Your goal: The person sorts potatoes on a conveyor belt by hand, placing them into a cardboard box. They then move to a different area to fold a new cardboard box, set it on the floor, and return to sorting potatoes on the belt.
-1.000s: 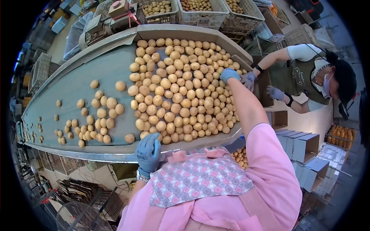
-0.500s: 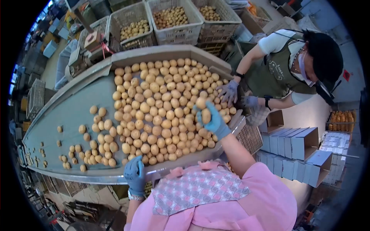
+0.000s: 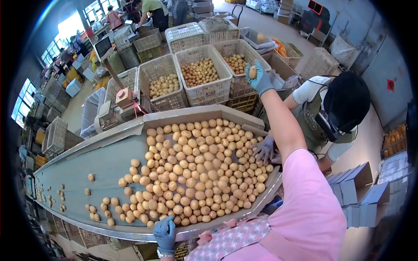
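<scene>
Many round, potato-like items (image 3: 191,165) cover the right part of a green conveyor belt (image 3: 104,161). My right hand (image 3: 259,79), in a blue glove, is raised beyond the belt's far edge, closed on one potato (image 3: 253,71), near the crates. A second small object may be thrown into the air, at the bin (image 3: 260,38). My left hand (image 3: 165,234), in a blue glove, rests on the near rim beside the lowest potatoes; its fingers are curled and what they hold, if anything, is hidden.
Across the belt stand plastic crates (image 3: 203,74) with potatoes. A co-worker (image 3: 320,117) in a black cap reaches a gloved hand (image 3: 264,149) onto the pile from the right. Cardboard boxes (image 3: 355,185) stand at right. Other people work at the back left.
My right hand has gone from above the pile up and away past the far edge, with one potato. The view has tilted up. More potatoes lie on the belt's left part of the pile.
</scene>
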`<state>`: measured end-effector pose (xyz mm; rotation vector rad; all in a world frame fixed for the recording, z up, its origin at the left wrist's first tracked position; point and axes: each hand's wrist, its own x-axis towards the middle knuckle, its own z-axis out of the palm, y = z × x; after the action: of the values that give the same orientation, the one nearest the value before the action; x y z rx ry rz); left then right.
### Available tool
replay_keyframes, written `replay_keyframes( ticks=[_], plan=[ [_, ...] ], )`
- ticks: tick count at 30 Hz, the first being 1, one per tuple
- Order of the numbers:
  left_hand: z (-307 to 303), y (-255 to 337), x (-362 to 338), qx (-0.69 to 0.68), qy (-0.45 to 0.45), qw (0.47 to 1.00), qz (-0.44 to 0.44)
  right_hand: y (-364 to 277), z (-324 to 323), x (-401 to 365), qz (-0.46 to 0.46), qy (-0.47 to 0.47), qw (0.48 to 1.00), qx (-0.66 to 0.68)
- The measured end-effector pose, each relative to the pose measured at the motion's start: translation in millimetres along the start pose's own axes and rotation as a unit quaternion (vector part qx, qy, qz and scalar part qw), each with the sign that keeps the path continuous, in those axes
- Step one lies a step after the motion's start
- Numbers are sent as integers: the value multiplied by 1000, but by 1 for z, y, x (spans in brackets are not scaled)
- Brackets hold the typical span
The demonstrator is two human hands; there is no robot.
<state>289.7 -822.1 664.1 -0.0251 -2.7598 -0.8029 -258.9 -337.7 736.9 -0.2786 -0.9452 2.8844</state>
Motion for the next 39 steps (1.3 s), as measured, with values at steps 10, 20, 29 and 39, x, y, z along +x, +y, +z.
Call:
replay_keyframes(
  ticks=[10, 20, 29, 39],
  plan=[
    [-15, 4, 0, -25, -38, 999, -24, 176, -44, -287, 477, -109, 836, 248],
    [-34, -2, 19, -57, -99, 993, 37, 155, -4, -415, 421, -235, 874, 61],
    [-57, -134, 93, 254, -45, 964, 59, 126, 41, -444, 206, -326, 874, -296],
    [-17, 67, 93, -474, -58, 876, -67, 154, 46, -452, -44, -363, 738, -567]
  ],
)
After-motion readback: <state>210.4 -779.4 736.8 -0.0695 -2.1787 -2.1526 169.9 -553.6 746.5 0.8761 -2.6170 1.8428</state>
